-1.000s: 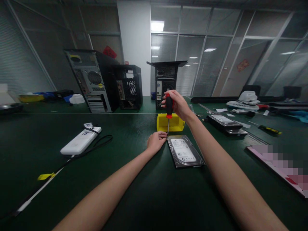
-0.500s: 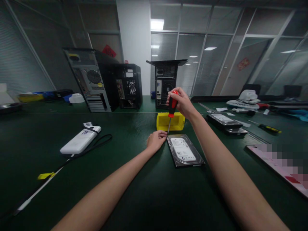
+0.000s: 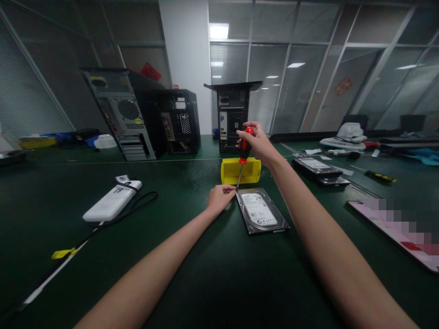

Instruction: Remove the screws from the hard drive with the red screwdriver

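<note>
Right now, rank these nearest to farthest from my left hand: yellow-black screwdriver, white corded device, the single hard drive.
From your left hand:
1. Single hard drive: just right, corner by the fingertips.
2. White corded device: off to the left.
3. Yellow-black screwdriver: far right, beyond the stacked drives.

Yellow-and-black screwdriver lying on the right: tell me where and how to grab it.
Take the yellow-and-black screwdriver around the middle of its handle, probably best from above, fingers closing across its length. It lies flat, the handle is much thicker than the thin shaft, and the shaft points left towards the stacked hard drives, leaving the handle end easier to reach.
</note>
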`<action>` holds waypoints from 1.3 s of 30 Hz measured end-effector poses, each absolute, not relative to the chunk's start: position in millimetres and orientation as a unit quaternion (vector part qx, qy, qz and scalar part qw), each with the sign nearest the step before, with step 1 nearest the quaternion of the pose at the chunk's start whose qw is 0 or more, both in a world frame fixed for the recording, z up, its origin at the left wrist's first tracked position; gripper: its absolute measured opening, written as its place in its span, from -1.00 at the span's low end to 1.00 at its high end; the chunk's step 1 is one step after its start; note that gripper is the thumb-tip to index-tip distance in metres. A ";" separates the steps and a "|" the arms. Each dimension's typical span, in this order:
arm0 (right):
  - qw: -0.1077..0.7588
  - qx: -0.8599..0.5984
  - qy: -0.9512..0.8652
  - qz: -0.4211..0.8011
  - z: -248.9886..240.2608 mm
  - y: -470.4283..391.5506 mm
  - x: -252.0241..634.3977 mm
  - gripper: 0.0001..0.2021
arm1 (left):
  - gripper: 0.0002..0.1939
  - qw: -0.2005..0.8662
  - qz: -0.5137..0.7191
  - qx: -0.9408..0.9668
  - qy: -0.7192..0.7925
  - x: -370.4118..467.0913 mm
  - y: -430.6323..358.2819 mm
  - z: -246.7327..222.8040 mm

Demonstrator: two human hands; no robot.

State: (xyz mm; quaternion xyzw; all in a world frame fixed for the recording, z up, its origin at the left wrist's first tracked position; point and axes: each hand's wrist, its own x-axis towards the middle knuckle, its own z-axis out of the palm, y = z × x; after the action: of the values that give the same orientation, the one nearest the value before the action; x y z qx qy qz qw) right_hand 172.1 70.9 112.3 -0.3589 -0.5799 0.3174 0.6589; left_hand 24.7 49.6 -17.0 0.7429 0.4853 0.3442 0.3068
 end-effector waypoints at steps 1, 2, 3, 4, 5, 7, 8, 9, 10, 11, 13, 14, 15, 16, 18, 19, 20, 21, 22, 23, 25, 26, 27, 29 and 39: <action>0.665 -0.361 -0.579 0.305 111.3 71.5 170.6 -0.56 | -0.77 0.307 0.346 0.743 0.484 24.6 49.3 -16.4; 0.668 -0.369 -0.575 0.295 110.1 72.5 169.0 -0.51 | -0.77 0.307 0.347 0.744 0.482 24.5 48.8 -15.8; 0.671 -0.381 -0.567 0.289 108.9 73.8 167.7 -0.47 | -0.76 0.306 0.348 0.744 0.481 24.4 48.2 -15.1; 0.673 -0.394 -0.557 0.287 107.7 75.4 166.6 -0.44 | -0.76 0.304 0.348 0.745 0.480 24.4 47.5 -14.4; 0.675 -0.406 -0.545 0.288 106.6 77.2 166.0 -0.43 | -0.76 0.302 0.347 0.748 0.479 24.4 46.8 -13.8; 0.685 -0.415 -0.522 0.292 104.5 80.2 165.6 -0.43 | -0.77 0.293 0.344 0.754 0.477 24.3 46.1 -13.0; 0.695 -0.411 -0.512 0.293 103.6 81.2 165.6 -0.44 | -0.77 0.289 0.342 0.757 0.475 24.1 46.3 -12.8; 0.706 -0.402 -0.504 0.292 102.8 81.7 165.7 -0.46 | -0.77 0.285 0.341 0.762 0.472 23.7 47.2 -12.8; 0.717 -0.392 -0.498 0.290 102.1 81.8 165.8 -0.47 | -0.77 0.282 0.339 0.767 0.466 23.1 48.8 -12.7; 0.725 -0.382 -0.495 0.288 101.5 81.6 165.8 -0.49 | -0.77 0.281 0.337 0.773 0.459 22.2 51.1 -12.5; 0.735 -0.367 -0.493 0.285 100.9 80.7 165.7 -0.51 | -0.77 0.283 0.328 0.788 0.437 19.6 57.4 -11.4; 0.737 -0.362 -0.493 0.287 100.9 80.3 165.6 -0.52 | -0.77 0.287 0.319 0.798 0.423 17.9 60.9 -10.6; 0.736 -0.359 -0.494 0.293 101.2 80.2 165.6 -0.53 | -0.77 0.293 0.308 0.808 0.408 16.1 64.4 -9.6; 0.734 -0.356 -0.494 0.302 101.6 80.3 165.6 -0.53 | -0.77 0.298 0.298 0.817 0.394 14.4 67.5 -8.8; 0.723 -0.350 -0.493 0.334 102.5 81.2 165.6 -0.55 | -0.76 0.304 0.285 0.827 0.378 11.6 71.6 -8.2; 0.716 -0.344 -0.495 0.354 102.6 81.8 165.4 -0.56 | -0.76 0.304 0.287 0.826 0.377 10.7 72.3 -8.7; 0.708 -0.335 -0.499 0.370 102.3 82.5 165.1 -0.57 | -0.76 0.302 0.295 0.824 0.379 10.3 72.2 -9.6; 0.703 -0.324 -0.505 0.380 101.5 83.1 164.5 -0.58 | -0.77 0.298 0.306 0.819 0.383 10.3 71.3 -10.8; 0.702 -0.314 -0.513 0.381 100.3 83.5 163.6 -0.58 | -0.78 0.293 0.316 0.815 0.388 10.7 69.9 -12.2; 0.706 -0.306 -0.519 0.373 98.7 83.8 162.4 -0.57 | -0.78 0.289 0.324 0.810 0.393 11.2 68.2 -13.5; 0.721 -0.300 -0.523 0.343 95.2 84.0 159.6 -0.55 | -0.79 0.285 0.331 0.805 0.402 12.3 65.2 -15.3; 0.728 -0.301 -0.520 0.330 93.6 84.0 158.2 -0.54 | -0.79 0.284 0.330 0.805 0.404 12.6 64.2 -15.8; 0.735 -0.301 -0.516 0.321 92.2 83.9 157.0 -0.53 | -0.79 0.283 0.328 0.805 0.404 12.8 63.8 -16.1; 0.744 -0.296 -0.510 0.315 90.4 83.7 155.6 -0.54 | -0.79 0.281 0.327 0.809 0.399 12.5 64.0 -16.2; 0.674 -0.286 -0.570 0.374 96.9 78.8 147.5 -0.46 | -0.77 0.290 0.330 0.804 0.399 12.8 65.2 -16.7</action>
State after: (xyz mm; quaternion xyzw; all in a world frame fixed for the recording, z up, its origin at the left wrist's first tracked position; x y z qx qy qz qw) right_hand 147.5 78.8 96.9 -0.2858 -0.5697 0.3737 0.6739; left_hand 12.8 65.2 -16.7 0.8044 0.3994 0.3303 0.2904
